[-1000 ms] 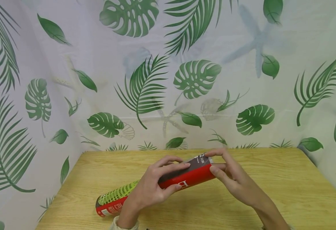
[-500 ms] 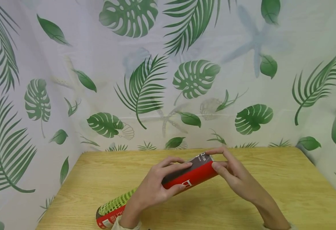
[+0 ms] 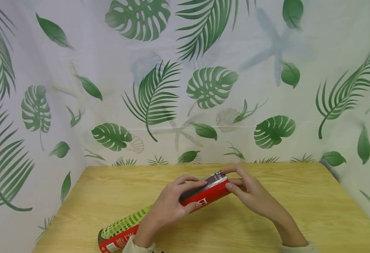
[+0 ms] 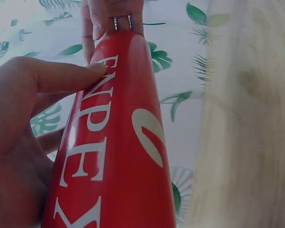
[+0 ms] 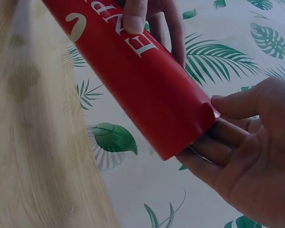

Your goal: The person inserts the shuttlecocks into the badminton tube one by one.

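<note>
A long red, black and green shuttlecock tube (image 3: 211,194) slants across the middle of the head view, its right end higher. Pale lettering runs along its red side, and a green lattice print covers part of its lower left length. My left hand (image 3: 169,207) grips the tube around its middle, thumb on the red side and fingers over the dark top. At the raised end, my right hand (image 3: 253,196) holds the rim between thumb and fingers. Seen from the right wrist, the thumb lies on the dented red edge (image 5: 210,114), while several fingers reach in at the end, their tips hidden.
A light wood-grain table (image 3: 251,235) lies below the hands. Behind it and at both sides hangs a white cloth (image 3: 159,151) printed with green leaves. Cream sleeves (image 3: 137,246) show at the bottom edge.
The tube's lower left end has swung toward the person. Its raised end and both hands have shifted only slightly, and the left and right holds stay the same. The head view has turned a little right.
</note>
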Motion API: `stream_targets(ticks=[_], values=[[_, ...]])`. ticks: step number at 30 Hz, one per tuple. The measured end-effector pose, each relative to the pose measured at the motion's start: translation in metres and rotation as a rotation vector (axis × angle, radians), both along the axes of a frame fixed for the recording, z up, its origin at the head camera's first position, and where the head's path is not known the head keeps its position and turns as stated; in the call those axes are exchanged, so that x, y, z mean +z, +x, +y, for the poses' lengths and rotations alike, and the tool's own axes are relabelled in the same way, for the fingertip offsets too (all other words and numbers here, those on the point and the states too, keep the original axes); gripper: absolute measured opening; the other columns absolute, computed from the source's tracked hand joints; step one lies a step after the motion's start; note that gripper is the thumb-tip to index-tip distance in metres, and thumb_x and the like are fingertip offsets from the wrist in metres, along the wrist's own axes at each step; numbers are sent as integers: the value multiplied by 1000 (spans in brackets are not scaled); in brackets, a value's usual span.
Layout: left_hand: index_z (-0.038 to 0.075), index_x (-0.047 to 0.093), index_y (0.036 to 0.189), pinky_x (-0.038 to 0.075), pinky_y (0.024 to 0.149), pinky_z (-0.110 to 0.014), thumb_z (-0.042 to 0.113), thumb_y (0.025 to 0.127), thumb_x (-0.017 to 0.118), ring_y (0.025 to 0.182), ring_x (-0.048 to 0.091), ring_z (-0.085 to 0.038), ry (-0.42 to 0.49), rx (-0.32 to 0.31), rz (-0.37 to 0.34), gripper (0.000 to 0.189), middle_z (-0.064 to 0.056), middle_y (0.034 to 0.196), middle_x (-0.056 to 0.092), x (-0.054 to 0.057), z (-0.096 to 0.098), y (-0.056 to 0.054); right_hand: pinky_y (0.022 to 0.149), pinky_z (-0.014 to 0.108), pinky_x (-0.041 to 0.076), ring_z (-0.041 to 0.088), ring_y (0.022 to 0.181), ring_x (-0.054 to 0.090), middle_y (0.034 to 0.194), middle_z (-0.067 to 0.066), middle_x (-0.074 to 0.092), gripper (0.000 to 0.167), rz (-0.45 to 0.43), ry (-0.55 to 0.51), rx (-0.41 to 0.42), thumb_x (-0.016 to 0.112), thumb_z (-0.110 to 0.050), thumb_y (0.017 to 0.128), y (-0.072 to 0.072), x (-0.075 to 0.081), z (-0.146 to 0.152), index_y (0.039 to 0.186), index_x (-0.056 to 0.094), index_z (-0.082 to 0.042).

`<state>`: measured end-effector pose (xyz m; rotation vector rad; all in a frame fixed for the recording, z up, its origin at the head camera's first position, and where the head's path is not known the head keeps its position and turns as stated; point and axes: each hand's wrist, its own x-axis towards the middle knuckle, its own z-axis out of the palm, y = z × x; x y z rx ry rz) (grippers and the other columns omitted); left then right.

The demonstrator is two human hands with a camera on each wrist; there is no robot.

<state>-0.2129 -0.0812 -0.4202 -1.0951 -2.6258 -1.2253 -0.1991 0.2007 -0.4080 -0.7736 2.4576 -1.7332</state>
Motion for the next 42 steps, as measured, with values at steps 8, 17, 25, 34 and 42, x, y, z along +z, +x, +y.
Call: stream_targets(ticks=[8,17,25,34,42], values=[[39,61,143,52,97,-40,27,92,78,118,57,-18,-138,71,17,55,10,139,56,-20,3,-8,92,39,57,32,116,68,130,19,66,34,26,172,-72,61,-8,103,-4,-5,8,136,56,-8],[37,62,142,54,93,-36,30,92,78,112,62,-17,-253,75,164,53,8,135,60,-40,21,-5,89,36,58,21,104,72,119,6,71,25,174,240,-188,68,-4,98,-3,-8,23,123,67,-6],[35,63,140,54,91,-34,36,91,79,109,64,-15,-312,65,228,51,7,134,61,-53,33,-1,91,40,58,24,107,71,121,5,71,25,225,259,-223,67,-11,100,2,-3,27,125,67,-8],[38,60,143,54,93,-39,40,93,76,113,62,-15,-332,55,174,53,8,138,58,-56,32,0,93,21,53,18,110,69,122,1,71,36,373,277,-332,73,-8,95,13,-7,39,130,66,-14],[39,55,147,49,97,-48,49,95,69,123,57,-20,-319,69,107,55,4,144,56,-48,22,-1,89,49,55,30,117,66,129,8,69,45,453,392,-374,75,-9,94,13,-23,48,137,63,-10]])
